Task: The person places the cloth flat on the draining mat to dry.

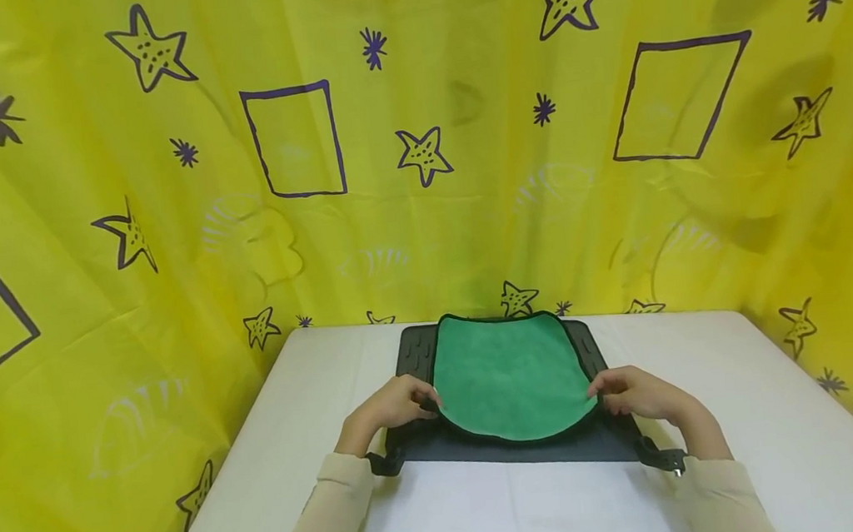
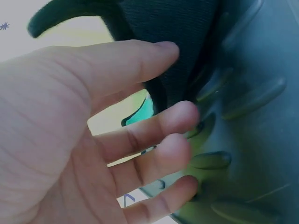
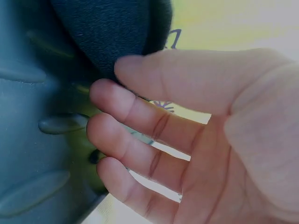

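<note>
A green cloth (image 1: 514, 376) with a dark border and a dark underside (image 2: 173, 28) is spread over a dark grey mat or tray (image 1: 441, 450) with raised oval ridges. My left hand (image 1: 395, 402) pinches the cloth's left edge, the thumb lying against the dark underside. At the opposite edge, my right hand (image 1: 643, 395) pinches the cloth in the same manner. In both wrist views the other fingers are spread close to the ridged surface (image 3: 28, 140); whether they touch it, I cannot tell. The cloth hides much of the mat's middle.
The mat lies on a white table (image 1: 343, 356), near its far edge. A yellow curtain (image 1: 424, 233) printed with stars and squares hangs behind the table and along both sides. Each wrist wears a black strap (image 1: 386, 463).
</note>
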`<state>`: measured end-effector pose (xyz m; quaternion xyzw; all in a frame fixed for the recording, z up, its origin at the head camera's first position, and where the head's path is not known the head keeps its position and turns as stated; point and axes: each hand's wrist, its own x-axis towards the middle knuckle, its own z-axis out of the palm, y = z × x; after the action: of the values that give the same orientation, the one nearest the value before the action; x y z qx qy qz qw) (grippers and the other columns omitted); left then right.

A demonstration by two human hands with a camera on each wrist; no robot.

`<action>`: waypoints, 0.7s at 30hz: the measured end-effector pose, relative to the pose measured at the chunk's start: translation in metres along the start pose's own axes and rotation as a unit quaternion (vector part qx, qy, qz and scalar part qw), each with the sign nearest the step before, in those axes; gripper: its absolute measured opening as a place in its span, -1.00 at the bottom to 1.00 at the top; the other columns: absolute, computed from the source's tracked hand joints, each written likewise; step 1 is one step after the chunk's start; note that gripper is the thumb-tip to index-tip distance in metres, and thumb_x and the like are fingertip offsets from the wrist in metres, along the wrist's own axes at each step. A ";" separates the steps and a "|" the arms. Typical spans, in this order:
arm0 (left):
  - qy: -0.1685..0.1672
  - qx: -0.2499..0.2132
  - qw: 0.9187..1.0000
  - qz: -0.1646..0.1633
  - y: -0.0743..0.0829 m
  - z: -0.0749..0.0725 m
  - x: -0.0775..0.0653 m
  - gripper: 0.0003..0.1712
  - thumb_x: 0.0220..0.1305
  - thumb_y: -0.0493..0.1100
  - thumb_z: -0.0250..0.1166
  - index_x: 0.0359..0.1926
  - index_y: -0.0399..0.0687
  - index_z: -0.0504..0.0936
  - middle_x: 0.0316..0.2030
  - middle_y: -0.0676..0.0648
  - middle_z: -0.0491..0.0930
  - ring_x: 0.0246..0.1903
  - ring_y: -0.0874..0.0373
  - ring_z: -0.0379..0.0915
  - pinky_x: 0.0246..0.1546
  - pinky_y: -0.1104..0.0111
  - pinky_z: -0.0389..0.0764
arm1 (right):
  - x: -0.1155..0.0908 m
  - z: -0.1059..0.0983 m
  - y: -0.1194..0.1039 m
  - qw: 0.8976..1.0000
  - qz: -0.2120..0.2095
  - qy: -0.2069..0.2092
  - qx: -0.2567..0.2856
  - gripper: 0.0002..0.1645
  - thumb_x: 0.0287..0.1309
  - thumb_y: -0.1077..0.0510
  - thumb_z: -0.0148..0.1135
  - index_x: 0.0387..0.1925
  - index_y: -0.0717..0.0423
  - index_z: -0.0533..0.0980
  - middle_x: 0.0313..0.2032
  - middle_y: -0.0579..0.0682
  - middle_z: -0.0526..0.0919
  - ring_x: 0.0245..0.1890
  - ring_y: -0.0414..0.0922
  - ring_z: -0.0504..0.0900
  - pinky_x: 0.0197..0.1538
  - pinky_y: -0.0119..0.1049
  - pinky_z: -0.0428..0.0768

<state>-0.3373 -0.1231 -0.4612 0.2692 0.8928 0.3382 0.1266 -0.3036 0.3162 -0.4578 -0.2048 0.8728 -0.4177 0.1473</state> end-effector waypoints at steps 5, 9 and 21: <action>-0.012 -0.013 1.000 -0.012 0.002 -0.004 -0.003 -0.61 0.31 -0.48 0.15 -0.09 -0.02 0.78 -0.10 -0.08 0.73 -0.25 0.13 0.53 -0.25 0.30 0.57 | 0.001 0.001 0.000 1.000 0.011 0.001 0.007 -0.73 0.34 0.41 0.00 -0.02 0.34 0.55 -0.30 0.05 0.54 -0.31 -0.12 0.50 -0.26 -0.32 0.49; -0.005 -0.010 1.000 -0.015 0.000 -0.005 -0.003 -0.70 0.40 -0.36 0.17 -0.04 -0.02 0.77 -0.20 -0.06 0.71 -0.36 0.15 0.46 -0.32 0.31 0.49 | 0.001 0.002 0.001 0.999 0.031 0.012 0.025 -0.67 0.31 0.48 -0.10 -0.01 0.39 0.52 -0.29 0.08 0.52 -0.28 -0.06 0.50 -0.25 -0.30 0.50; 0.089 0.022 0.995 -0.029 -0.013 0.001 -0.004 -0.79 0.42 -0.23 0.23 0.00 -0.05 0.71 -0.28 -0.03 0.68 -0.31 0.13 0.53 -0.28 0.24 0.57 | -0.003 0.005 0.004 0.995 0.069 0.068 -0.002 -0.76 0.44 0.31 0.03 0.00 0.32 0.54 -0.19 0.13 0.65 -0.20 -0.02 0.58 -0.14 -0.20 0.60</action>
<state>-0.3393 -0.1334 -0.4704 0.2151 0.9151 0.3373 0.0503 -0.2997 0.3167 -0.4636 -0.1157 0.8938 -0.4174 0.1157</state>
